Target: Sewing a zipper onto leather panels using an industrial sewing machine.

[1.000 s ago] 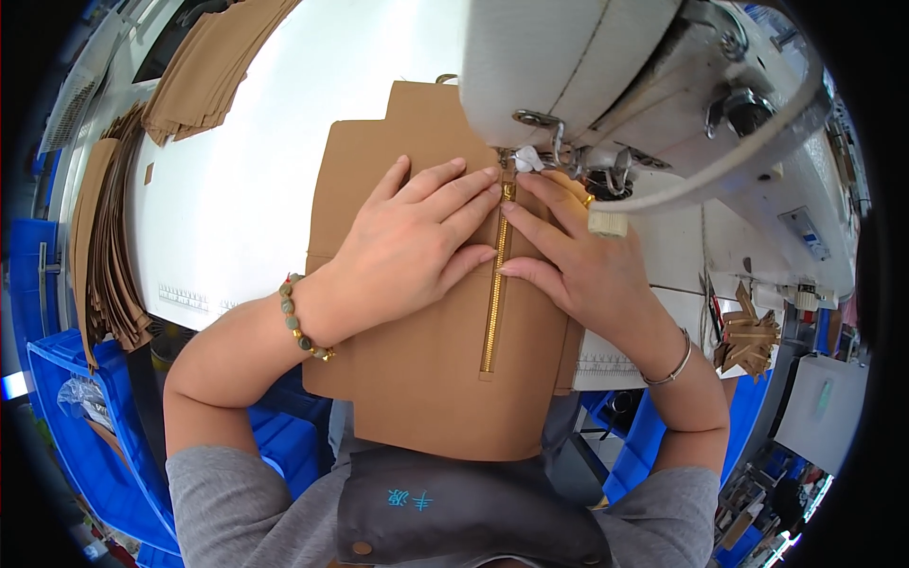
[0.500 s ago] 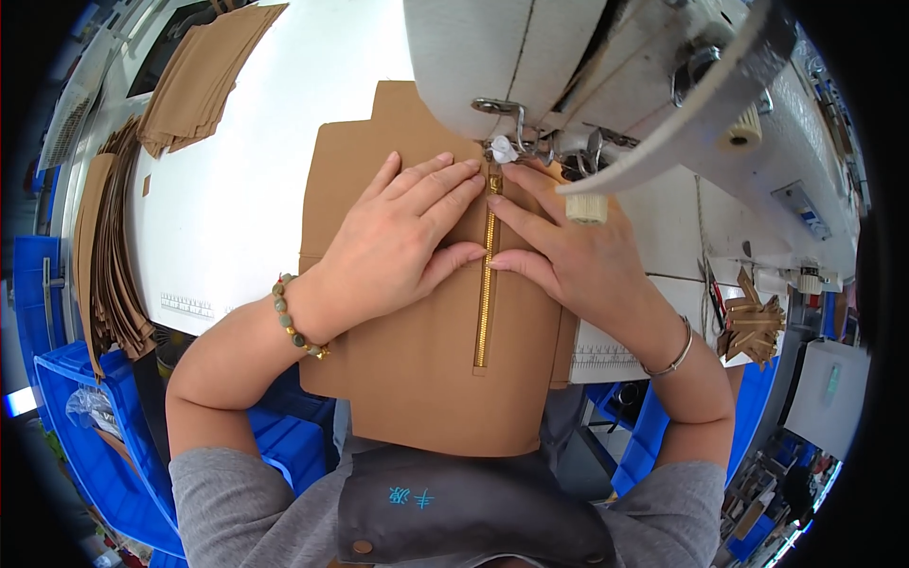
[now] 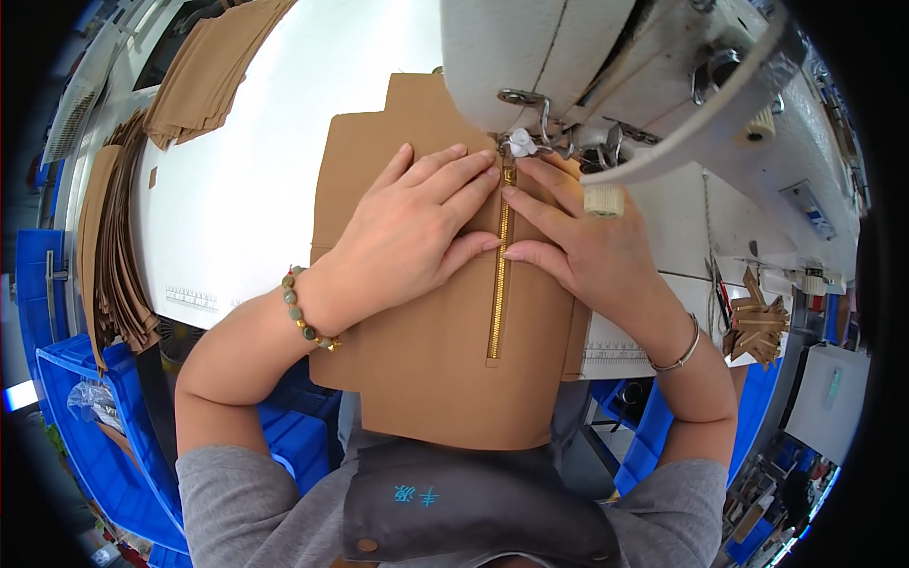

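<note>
Your left hand (image 3: 402, 227) lies flat on the brown panel (image 3: 445, 393), thumb apart from fingers; your right hand (image 3: 597, 241) rests likewise, across the brass zipper (image 3: 498, 308); the thumb tips lie close together over the zipper; the panel lies on the white table (image 3: 256, 189), partly beneath the sewing machine head (image 3: 530, 57), its lower end overhanging the table's near edge.

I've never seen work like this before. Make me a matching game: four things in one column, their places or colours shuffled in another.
1. Left hand
2. Zipper
3. Sewing machine
4. Stacked brown pieces

A. White, upper right
B. Toward the picture's left edge
C. Gold-toothed, set in the brown panel
D. Resting on the panel, left of the zipper

Pairs: 1-D, 2-C, 3-A, 4-B
</note>
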`<action>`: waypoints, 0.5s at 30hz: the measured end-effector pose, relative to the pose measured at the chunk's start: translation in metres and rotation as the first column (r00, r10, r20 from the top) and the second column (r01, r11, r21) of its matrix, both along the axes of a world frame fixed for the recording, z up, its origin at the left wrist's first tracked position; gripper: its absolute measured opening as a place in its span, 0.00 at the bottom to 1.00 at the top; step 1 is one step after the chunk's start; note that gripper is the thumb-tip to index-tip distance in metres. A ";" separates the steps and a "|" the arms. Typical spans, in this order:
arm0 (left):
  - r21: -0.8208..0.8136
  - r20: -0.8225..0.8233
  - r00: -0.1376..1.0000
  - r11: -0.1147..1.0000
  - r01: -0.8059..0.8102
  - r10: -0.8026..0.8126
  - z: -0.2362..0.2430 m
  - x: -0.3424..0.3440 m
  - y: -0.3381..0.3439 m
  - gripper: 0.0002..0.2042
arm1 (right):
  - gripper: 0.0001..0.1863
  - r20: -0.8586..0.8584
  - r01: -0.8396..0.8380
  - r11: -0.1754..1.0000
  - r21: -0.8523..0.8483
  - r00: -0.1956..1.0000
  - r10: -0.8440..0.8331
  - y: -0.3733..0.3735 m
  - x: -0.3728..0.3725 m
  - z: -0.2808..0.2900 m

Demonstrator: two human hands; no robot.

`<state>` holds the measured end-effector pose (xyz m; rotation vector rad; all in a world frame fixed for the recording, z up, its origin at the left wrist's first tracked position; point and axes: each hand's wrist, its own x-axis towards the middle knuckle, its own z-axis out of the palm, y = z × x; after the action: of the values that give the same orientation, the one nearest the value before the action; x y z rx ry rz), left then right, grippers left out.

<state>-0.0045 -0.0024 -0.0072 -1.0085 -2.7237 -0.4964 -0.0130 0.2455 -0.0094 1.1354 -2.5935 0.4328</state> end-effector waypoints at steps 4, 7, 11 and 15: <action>-0.006 0.010 1.000 1.000 -0.002 0.003 0.000 0.000 0.000 0.28 | 0.29 0.028 -0.007 0.999 -0.033 1.000 0.008 0.001 -0.002 -0.002; -0.004 0.006 1.000 1.000 -0.003 0.003 0.000 0.000 0.000 0.27 | 0.30 0.076 -0.040 0.997 -0.064 0.996 0.045 0.004 -0.010 -0.006; -0.015 -0.002 1.000 1.000 -0.001 0.001 0.000 0.000 0.001 0.27 | 0.32 0.131 -0.053 0.987 -0.152 0.989 0.073 0.005 -0.015 -0.009; -0.024 0.000 1.000 1.000 0.003 -0.003 0.000 -0.001 0.000 0.27 | 0.32 0.166 -0.009 0.995 -0.097 0.986 0.026 0.006 -0.016 -0.008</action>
<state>-0.0055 -0.0021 -0.0068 -1.0185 -2.7345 -0.4654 -0.0293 0.2513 -0.0175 1.1349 -2.6721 0.6766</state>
